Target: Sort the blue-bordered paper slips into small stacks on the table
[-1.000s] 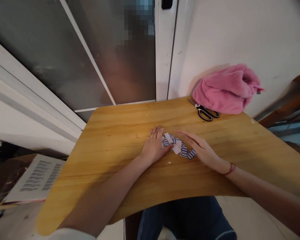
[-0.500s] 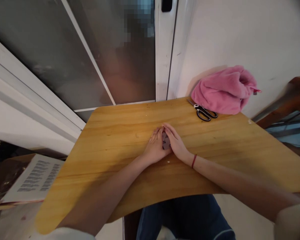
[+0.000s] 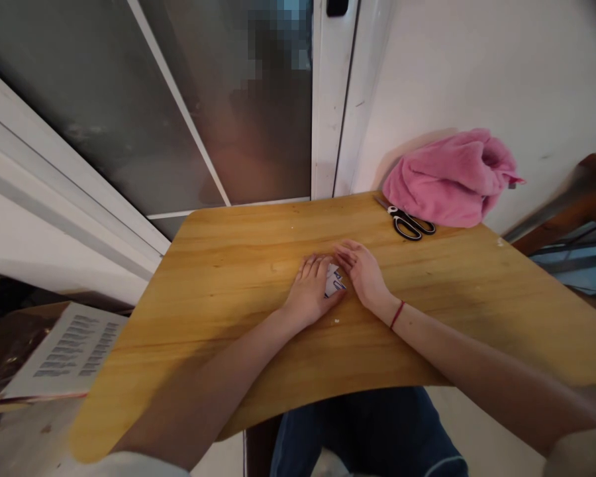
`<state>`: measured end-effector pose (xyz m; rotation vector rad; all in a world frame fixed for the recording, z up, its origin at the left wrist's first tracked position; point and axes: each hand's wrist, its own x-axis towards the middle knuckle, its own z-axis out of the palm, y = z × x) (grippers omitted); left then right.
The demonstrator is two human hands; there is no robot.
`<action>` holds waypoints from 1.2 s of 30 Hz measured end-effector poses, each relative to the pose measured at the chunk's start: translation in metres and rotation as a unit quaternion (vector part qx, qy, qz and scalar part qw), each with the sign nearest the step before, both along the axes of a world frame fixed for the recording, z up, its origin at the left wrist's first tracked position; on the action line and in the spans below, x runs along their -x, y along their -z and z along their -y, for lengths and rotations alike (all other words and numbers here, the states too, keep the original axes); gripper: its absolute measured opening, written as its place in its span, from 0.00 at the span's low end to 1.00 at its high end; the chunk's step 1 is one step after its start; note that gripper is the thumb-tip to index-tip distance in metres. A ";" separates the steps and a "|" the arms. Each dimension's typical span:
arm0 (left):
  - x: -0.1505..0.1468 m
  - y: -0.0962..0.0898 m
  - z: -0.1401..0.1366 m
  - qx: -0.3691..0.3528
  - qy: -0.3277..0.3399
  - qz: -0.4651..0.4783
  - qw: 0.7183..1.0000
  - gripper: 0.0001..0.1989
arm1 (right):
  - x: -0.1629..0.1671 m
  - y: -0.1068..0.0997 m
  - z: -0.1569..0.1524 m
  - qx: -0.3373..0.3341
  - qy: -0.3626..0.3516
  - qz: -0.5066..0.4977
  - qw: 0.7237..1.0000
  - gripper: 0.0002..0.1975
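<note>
A small pile of white paper pieces (image 3: 332,283) with dark blue marks lies at the middle of the wooden table (image 3: 238,265). My left hand (image 3: 312,285) is cupped round its left side, thumb along the near edge and fingers over the far side, covering part of it. Just to the right is my right hand (image 3: 365,273), a red string on its wrist. Its fingers are slightly curled and a little blurred, with a gap between the palm and the pieces. Whether the pieces are loose or joined is hidden.
Black-handled scissors (image 3: 408,224) lie at the table's back right, beside a pink plush cloth (image 3: 447,179) against the wall. A tiny white scrap (image 3: 336,321) is nearer to me. Printed paper (image 3: 69,348) rests on a box left of the table. A sliding glass door (image 3: 258,132) stands behind.
My right hand has moved away to the right from the paper pieces and from my left hand. More of the pieces now shows, and they look brighter. My left hand stays round them.
</note>
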<state>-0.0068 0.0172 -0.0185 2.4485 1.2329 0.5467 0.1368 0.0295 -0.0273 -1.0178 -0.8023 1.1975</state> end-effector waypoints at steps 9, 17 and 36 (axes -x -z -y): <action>0.002 0.002 -0.007 0.009 -0.016 0.107 0.994 0.28 | 0.011 0.000 0.009 -0.009 -0.033 0.026 0.999 0.14; 0.004 0.002 -0.010 -0.014 -0.085 -0.027 0.996 0.41 | -0.001 0.003 0.000 -0.013 -0.029 0.027 0.999 0.12; 0.001 -0.005 -0.008 -0.090 -0.063 -0.096 0.989 0.18 | 0.002 0.001 0.002 -0.008 -0.041 0.019 0.999 0.10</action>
